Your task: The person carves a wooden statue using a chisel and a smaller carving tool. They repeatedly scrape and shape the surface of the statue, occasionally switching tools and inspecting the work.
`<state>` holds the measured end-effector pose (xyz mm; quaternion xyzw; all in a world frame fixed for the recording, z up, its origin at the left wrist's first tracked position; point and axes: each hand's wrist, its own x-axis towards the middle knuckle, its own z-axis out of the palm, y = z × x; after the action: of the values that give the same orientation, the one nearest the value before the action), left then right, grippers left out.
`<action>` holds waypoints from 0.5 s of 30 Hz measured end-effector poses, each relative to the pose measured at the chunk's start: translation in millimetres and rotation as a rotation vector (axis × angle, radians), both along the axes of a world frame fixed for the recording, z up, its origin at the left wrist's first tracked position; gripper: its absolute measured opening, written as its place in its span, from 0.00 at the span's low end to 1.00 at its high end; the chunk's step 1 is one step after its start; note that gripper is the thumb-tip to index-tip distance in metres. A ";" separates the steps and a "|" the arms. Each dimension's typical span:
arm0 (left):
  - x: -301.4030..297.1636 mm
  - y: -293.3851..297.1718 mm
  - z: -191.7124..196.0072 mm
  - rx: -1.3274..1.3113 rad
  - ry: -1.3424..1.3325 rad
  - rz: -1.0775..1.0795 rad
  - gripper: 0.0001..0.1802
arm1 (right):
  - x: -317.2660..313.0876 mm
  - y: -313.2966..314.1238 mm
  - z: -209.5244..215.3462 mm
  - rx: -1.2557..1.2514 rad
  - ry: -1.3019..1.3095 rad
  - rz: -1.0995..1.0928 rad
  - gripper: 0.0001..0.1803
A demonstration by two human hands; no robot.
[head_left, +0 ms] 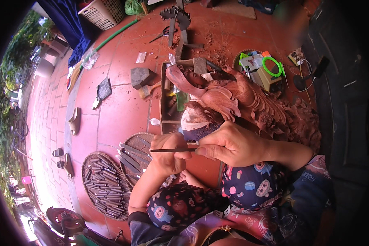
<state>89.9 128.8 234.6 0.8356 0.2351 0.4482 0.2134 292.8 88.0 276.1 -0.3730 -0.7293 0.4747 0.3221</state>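
Both hands are held out in front of my chest, on one thin, straight dark strip [168,150]. My left hand [168,153] is curled closed at the strip's left part, which crosses over the fingers. My right hand [234,144] pinches the right end between thumb and bent fingers. The strip's exact kind is not clear. Just beyond my right hand lies a large carved reddish wooden figure [258,104] with flowing drapery. A padded bundle with white and dark cloth [199,121] sits below the figure's head.
Left of my knees, a round woven basket [86,174] carries several carving tools; a second basket [139,137] has flat blades. Beyond my hands stands a wooden crate [162,110]. Stone blocks [142,78], shavings and a green-ringed device [272,67] are on the red tiles.
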 end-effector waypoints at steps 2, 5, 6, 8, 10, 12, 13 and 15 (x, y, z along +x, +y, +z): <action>-3.0 0.3 -3.4 0.017 -0.014 -0.007 0.25 | -0.3 1.0 -4.5 0.010 0.045 0.039 0.14; 0.1 -1.3 0.9 0.069 0.006 0.020 0.30 | -0.2 1.6 1.3 -0.187 0.077 0.099 0.17; -0.1 -1.4 1.6 0.084 0.012 0.017 0.29 | 0.1 2.2 2.2 -0.206 0.100 0.121 0.17; -1.1 -1.8 2.7 0.116 0.025 0.013 0.29 | 0.8 3.7 3.6 -0.242 0.147 0.167 0.17; -1.7 -1.7 3.7 0.134 0.023 0.002 0.29 | 1.3 5.3 5.0 -0.336 0.165 0.204 0.18; -2.7 -0.8 3.9 0.141 0.015 -0.025 0.28 | 1.6 6.3 5.2 -0.426 0.184 0.242 0.19; -4.0 0.1 3.8 0.139 0.009 -0.046 0.28 | 1.5 6.7 4.4 -0.469 0.195 0.260 0.20; -4.0 1.3 4.0 0.142 -0.006 -0.073 0.28 | 1.8 7.5 2.7 -0.523 0.220 0.299 0.21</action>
<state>85.9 130.1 238.6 0.8554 0.1714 0.4581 0.1704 294.6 95.5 278.7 -0.2783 -0.5899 0.7257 0.2190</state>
